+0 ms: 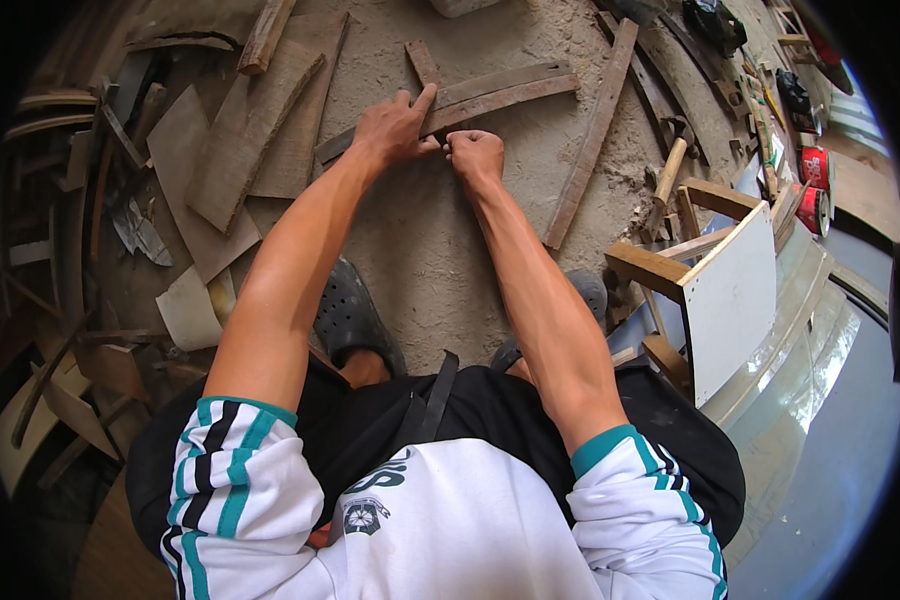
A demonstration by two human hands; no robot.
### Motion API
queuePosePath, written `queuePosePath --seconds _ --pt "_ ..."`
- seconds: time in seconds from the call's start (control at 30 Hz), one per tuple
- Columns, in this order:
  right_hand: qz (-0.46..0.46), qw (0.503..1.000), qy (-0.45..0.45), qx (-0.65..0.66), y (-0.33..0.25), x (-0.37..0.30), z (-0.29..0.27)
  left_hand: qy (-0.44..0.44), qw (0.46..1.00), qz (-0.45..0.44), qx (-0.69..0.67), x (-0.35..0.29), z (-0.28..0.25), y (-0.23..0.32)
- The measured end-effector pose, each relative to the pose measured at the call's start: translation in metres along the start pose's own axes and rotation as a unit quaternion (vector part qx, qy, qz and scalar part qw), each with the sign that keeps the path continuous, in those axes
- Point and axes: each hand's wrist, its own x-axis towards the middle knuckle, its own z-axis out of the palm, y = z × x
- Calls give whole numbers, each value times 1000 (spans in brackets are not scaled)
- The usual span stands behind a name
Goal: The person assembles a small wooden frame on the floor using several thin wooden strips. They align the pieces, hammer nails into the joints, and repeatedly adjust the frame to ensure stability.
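A long brown wooden strip [515,94] lies slantwise on the dusty ground ahead of me, possibly two strips side by side. My left hand [395,127] grips it left of its middle, with the index finger stretched along the wood and the thumb at the near edge. A short wooden piece [421,62] sticks out beyond that hand; where it meets the strip is hidden. Close to the strip's near edge, my right hand [476,157] is closed in a pinch near the left thumb. Whatever its fingertips hold is too small to make out.
Boards [255,140] and scrap wood crowd the left. Another wooden strip [592,135] lies to the right, with a wooden-handled hammer [668,175] beyond it. At right stand a white-panelled wooden frame [735,300] and red cans [815,168], near glass sheets [805,390].
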Motion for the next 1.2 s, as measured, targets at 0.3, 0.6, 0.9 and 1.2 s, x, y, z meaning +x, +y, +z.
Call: queuePosePath --seconds 0.3,0.6,0.9,1.2 --pt "-93 960 -54 258 -60 -12 -27 -6 1000 1 -4 0 5 -5" --pt "-57 968 207 -132 -18 27 -100 -28 999 1 -16 0 -6 -5" --pt "39 919 359 -161 24 64 -203 -5 999 8 -48 -4 -8 -9" --pt "112 924 322 -172 44 60 -207 0 997 13 -73 -10 -3 -18"
